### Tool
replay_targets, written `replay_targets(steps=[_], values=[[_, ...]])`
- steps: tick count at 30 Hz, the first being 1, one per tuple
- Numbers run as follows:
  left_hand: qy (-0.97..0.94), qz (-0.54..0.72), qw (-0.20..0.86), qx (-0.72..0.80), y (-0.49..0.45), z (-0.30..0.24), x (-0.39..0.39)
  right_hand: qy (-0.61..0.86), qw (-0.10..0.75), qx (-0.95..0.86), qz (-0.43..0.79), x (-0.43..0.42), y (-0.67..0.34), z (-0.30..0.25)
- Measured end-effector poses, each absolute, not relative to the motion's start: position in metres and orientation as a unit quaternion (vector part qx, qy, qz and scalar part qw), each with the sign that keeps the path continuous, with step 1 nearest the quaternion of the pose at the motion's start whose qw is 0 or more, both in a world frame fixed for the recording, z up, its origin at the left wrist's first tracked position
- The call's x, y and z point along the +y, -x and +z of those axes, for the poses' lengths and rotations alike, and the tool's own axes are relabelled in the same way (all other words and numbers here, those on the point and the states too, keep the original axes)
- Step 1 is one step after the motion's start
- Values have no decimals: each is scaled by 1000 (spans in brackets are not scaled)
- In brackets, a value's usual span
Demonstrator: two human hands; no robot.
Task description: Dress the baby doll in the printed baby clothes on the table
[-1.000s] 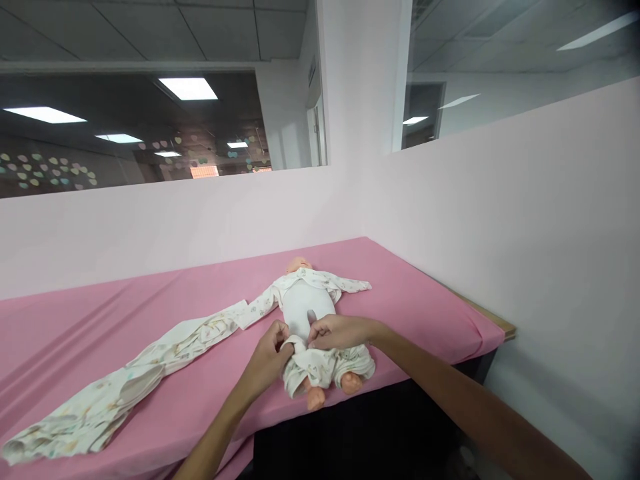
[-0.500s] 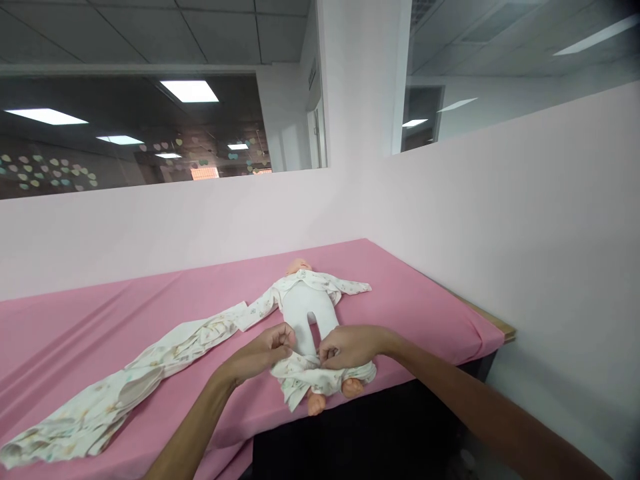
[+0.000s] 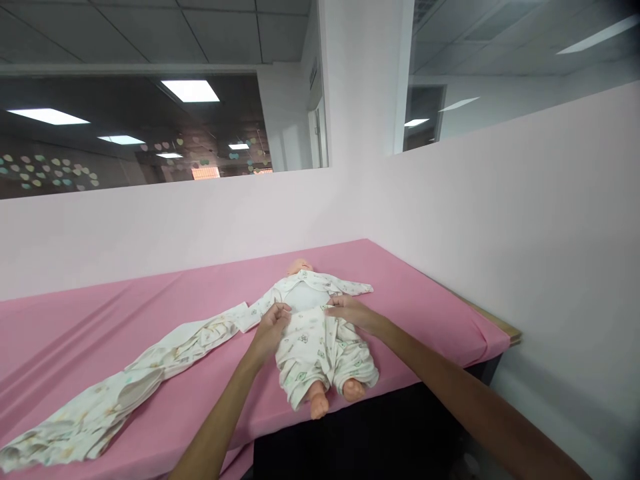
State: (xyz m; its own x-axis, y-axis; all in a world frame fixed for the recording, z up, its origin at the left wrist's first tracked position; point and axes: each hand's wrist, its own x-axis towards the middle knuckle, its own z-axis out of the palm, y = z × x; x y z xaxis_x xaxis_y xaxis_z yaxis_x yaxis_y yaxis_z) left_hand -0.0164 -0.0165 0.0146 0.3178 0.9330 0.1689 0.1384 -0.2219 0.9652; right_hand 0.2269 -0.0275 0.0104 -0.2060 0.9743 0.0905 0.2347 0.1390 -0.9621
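A baby doll (image 3: pixel 319 405) lies on its back with its feet toward me and its head at the far end. It wears a patterned white top (image 3: pixel 280 292), spread at the arms, over a plain white body. Patterned white pants (image 3: pixel 305 343) cover its legs up to the waist, with both feet sticking out of the leg openings. My left hand (image 3: pixel 274 325) pinches the waistband at the left side. On the right side of the waistband, my right hand (image 3: pixel 353 312) is closed on the cloth too.
A long crumpled patterned cloth garment (image 3: pixel 135 380) lies to the left of the doll. Pink cloth (image 3: pixel 200 287) covers the table, whose front edge runs just below the doll's feet. White walls (image 3: pixel 475 220) with windows stand behind and to the right.
Both hands have moved up the doll's legs, away from me, drawing the bunched pants from the lower legs to the waist. The top and the garment at left stay put.
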Motion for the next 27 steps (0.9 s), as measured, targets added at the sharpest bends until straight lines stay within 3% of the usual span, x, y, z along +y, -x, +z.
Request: replay_targets(steps=[9,20,27], values=[[-708,359,446,414,37,-11,-4,510,428,-592,454,-13,-251,-38],[-671,475,300,484,16,-1,42,516,553,-576,311,36,-228,-44],[-674,480,242,506,9,-1,63,519,588,-563,261,65,-218,-45]])
